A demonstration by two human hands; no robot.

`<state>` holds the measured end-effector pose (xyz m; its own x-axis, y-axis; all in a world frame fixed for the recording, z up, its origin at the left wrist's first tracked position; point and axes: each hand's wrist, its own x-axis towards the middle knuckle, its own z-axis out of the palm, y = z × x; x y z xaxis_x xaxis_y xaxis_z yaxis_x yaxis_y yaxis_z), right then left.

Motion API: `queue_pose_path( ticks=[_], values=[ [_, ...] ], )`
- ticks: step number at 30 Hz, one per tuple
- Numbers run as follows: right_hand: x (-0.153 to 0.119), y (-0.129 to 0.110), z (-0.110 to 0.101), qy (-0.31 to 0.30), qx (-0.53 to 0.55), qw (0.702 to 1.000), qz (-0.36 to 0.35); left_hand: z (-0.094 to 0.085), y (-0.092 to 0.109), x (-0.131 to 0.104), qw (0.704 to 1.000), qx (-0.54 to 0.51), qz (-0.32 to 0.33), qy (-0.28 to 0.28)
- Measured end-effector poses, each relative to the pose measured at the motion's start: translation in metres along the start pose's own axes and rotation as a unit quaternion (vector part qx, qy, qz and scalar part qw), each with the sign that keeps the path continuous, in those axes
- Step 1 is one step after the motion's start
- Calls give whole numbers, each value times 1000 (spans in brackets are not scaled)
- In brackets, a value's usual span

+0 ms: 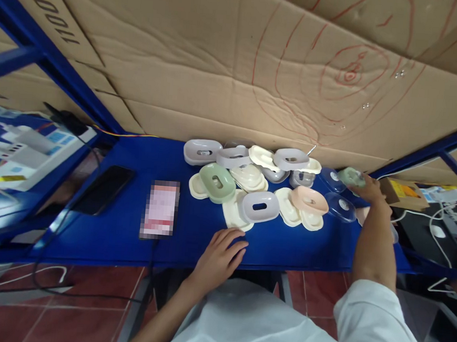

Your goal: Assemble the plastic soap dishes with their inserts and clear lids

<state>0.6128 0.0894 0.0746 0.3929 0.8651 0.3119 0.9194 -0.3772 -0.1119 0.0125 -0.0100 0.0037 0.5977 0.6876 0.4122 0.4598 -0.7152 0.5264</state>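
My left hand (222,255) lies on the front edge of the blue table, fingers stretched out and slightly bent, holding nothing. Just beyond its fingertips are a cream tray (233,213) and a grey oval soap dish (260,207) with a slot in its base. At the far right my right hand (371,192) has its fingers closed around the right end of a green soap dish (349,175); the fingertips are partly hidden. Clear lids (342,207) lie beside that hand. A pink soap dish (309,199) rests on cream trays nearby.
More grey dishes (203,152), a green dish (217,183) and several cream trays crowd the table's middle and back. A blurred-out phone (160,208) and a black phone (103,190) lie to the left. A cardboard wall (174,56) closes the back; blue frame bars (444,140) flank the sides.
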Motion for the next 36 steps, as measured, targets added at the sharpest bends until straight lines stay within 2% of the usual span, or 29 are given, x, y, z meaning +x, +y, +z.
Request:
queue_pose_path(
  ticks=[3, 5, 10, 12, 16, 18, 21, 24, 29, 31, 36],
  values=[
    [0, 5, 5, -34, 24, 997, 70, 0, 0, 1, 1000, -2, -9, 8],
    [-8, 2, 8, -37, 50, 994, 86, 0, 0, 1, 1000, -5, -11, 12],
    [-39, -21, 5, 24, 108, 989, 102, -1, 0, 1, 1000, -20, -15, 13],
    [-51, -41, 4, 47, 138, 987, 69, -2, 0, 2, 999, -23, -22, 16],
    [-65, -89, 8, 39, 220, 972, -75, -3, 1, 2, 999, -19, -23, 11],
    [-64, -107, 13, 38, 230, 967, -100, -3, 2, 2, 999, -20, -22, 10],
    [-62, -123, 18, 82, 203, 971, -97, -3, 2, 0, 999, -20, -25, 17],
    [-73, -130, 16, 126, 131, 980, -84, -2, 1, -1, 999, -19, -24, 19],
    [-115, -150, 6, 78, 43, 989, -121, -2, 0, 0, 999, -24, -17, 13],
    [-130, -163, 2, 77, 0, 989, -130, -2, 0, 1, 1000, -24, -17, 12],
    [-146, -191, -7, 66, -63, 978, -188, -1, 0, 0, 999, -25, -17, 16]
  ],
)
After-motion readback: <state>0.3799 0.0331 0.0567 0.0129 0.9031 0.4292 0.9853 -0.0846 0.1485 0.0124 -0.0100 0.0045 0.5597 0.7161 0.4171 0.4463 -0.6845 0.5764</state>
